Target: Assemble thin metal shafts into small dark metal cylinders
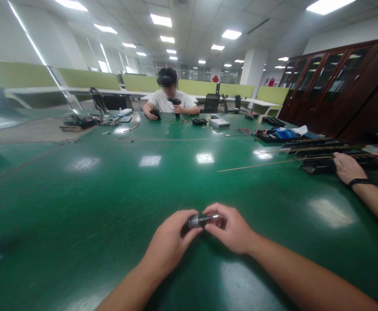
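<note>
A short metal cylinder (pixel 195 222), dark with a silvery band and a narrower bright end, lies crosswise between my hands just above the green table (pixel 117 194). I cannot make out its exact kind. My left hand (pixel 169 237) is closed around the thicker left part, thumb and fingers on opposite sides. The fingers of my right hand (pixel 232 229) pinch the narrow right end, and they hide some of it.
Across the table sits a person (pixel 172 101) holding dark devices. At the right, another person's hand (pixel 347 167) rests by black metal channels (pixel 315 164) and long thin rods (pixel 257 166). A white box (pixel 219 123), a black tray (pixel 199 122) and loose cables (pixel 124 139) lie farther back.
</note>
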Demonstrator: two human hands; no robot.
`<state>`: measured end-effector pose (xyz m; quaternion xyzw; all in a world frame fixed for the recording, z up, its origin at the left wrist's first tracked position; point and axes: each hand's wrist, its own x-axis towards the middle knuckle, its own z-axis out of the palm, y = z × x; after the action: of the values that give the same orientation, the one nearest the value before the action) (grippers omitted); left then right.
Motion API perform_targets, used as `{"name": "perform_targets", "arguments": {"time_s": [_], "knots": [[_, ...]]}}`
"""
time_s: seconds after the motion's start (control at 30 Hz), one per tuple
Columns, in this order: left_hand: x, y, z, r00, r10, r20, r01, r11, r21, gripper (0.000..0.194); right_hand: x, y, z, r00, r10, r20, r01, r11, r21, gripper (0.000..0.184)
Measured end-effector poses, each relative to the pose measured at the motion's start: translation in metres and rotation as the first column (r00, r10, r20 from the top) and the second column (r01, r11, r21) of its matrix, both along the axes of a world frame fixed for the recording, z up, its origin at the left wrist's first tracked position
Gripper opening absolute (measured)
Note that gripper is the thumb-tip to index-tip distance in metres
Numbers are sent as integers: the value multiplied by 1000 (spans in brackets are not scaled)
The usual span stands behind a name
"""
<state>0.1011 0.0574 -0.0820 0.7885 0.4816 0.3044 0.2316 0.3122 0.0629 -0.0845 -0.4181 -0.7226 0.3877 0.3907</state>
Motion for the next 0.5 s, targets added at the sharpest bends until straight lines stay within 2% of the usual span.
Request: {"name": "perform_targets", "arguments": {"time_s": [0.23, 0.5], "knots": [[2, -1, 4, 1000, -7, 3, 7, 1000, -2, 23, -1, 0, -1, 1000, -2, -12, 2, 1000, -17, 25], [2, -2, 4, 999, -37, -10, 37, 999, 21, 25, 0, 2, -3, 1000, 6, 1, -6, 1000, 24, 24]]}}
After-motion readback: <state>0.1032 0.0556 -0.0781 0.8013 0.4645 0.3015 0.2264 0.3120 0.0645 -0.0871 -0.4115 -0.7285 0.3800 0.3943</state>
